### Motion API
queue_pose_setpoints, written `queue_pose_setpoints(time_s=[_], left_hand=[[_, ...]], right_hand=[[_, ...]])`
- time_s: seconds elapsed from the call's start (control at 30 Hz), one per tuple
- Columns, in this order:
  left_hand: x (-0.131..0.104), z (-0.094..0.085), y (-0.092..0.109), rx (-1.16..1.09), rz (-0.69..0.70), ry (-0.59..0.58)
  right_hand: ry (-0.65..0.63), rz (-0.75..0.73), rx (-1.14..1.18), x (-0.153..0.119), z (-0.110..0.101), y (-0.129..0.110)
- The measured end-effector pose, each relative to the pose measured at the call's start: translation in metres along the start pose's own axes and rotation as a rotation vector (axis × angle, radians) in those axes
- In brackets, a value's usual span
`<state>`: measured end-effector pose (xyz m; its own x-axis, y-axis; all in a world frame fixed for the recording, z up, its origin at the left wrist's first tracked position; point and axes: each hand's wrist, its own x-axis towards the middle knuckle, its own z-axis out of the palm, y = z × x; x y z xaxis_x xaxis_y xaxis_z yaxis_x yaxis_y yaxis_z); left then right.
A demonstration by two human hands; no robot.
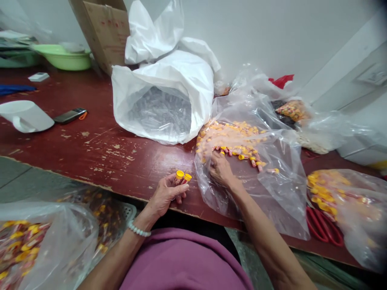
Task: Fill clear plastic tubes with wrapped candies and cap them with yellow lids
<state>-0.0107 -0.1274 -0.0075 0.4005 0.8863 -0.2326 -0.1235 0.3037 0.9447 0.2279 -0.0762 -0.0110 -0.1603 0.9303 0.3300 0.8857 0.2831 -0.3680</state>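
My left hand [165, 193] is closed around two small clear tubes with yellow caps [179, 175], held upright just over the table's front edge. Their contents look dark red. To the right, my right hand [222, 168] reaches into the mouth of a clear plastic bag [287, 193] lying on the table. Its fingers curl down at the near edge of a heap of yellow-capped pieces with red wrapped bodies [232, 135]. Whatever those fingertips grip is hidden. Behind my left hand, a white sack [202, 76] lies open toward me, filled with empty clear tubes [160, 112].
The worn red table [90, 153] carries a white mug [26, 117], a phone [71, 115], a green basin [65, 58] and a cardboard box [107, 36]. Red-handled scissors [325, 227] lie beside another filled bag [363, 217] at right. A bag of capped tubes [24, 245] stands lower left.
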Motion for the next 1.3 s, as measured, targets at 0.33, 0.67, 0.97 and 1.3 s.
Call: queue_pose_setpoints(time_s=[0.33, 0.67, 0.97, 1.3], left_hand=[[-0.003, 0.006, 0.007, 0.041, -0.039, 0.014], [-0.003, 0.018, 0.006, 0.132, 0.121, -0.043], [-0.005, 0.012, 0.004, 0.371, 0.179, -0.033], [-0.004, 0.012, 0.003, 0.178, 0.242, -0.079]], right_hand=[[0.215, 0.290, 0.095, -0.015, -0.022, -0.007], [0.167, 0.036, 0.538, -0.054, -0.025, -0.123], [0.092, -0.049, 0.503, -0.054, -0.022, -0.122], [0.037, -0.275, 0.231, -0.060, -0.018, -0.117]])
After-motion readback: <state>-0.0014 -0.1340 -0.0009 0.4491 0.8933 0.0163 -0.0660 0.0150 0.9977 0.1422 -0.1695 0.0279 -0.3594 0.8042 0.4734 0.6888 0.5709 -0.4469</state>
